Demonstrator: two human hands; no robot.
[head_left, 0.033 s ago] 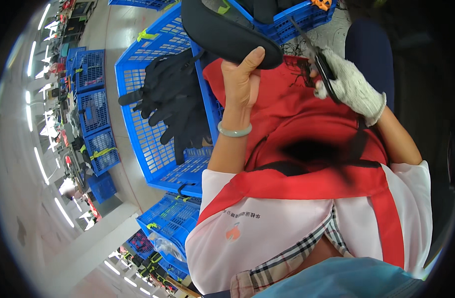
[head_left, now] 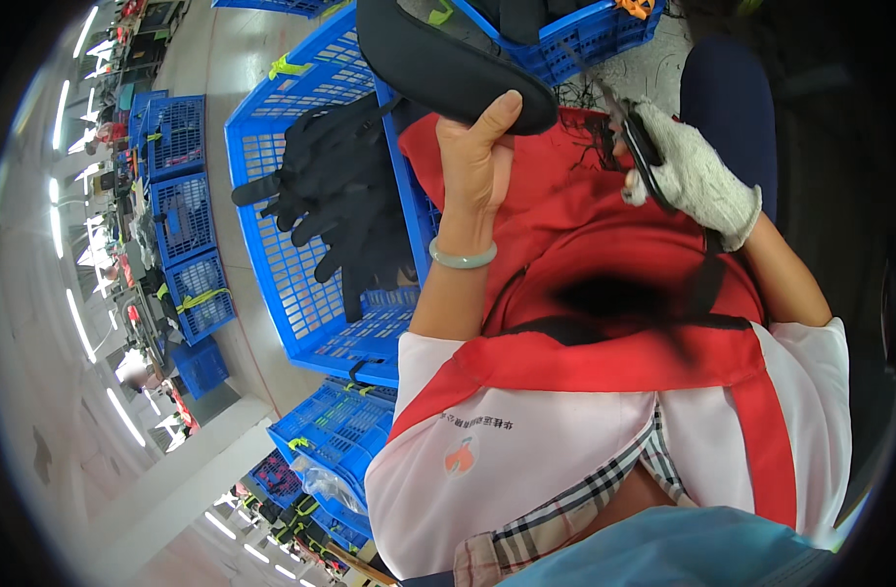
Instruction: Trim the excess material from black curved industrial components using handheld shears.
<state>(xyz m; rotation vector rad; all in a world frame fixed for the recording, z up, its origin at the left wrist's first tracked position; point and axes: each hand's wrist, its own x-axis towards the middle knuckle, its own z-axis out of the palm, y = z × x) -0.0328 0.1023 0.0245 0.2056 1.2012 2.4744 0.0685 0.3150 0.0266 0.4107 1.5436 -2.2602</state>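
My bare left hand (head_left: 475, 157), a pale bangle on its wrist, grips the rounded end of a long, curved black padded piece (head_left: 448, 73). The thumb lies on top; the far end runs out of view at the top. My right hand (head_left: 697, 171), in a white knit glove, is closed round the black handles of scissors (head_left: 644, 152). Their blades point up and left, blurred, a little apart from the black piece. Below both hands lies a red apron (head_left: 575, 210) over my lap, with loose black thread scraps (head_left: 595, 147) at its far edge.
Left of me stands a blue plastic crate (head_left: 306, 347) holding a heap of black strips (head_left: 345, 196). Another blue crate (head_left: 570, 54) with black pieces is at the top. More blue crates (head_left: 184, 215) line the aisle, and several (head_left: 336, 426) are stacked near my left elbow.
My right hand and the scissors have shifted very slightly to the right. My left hand and the black piece look the same.
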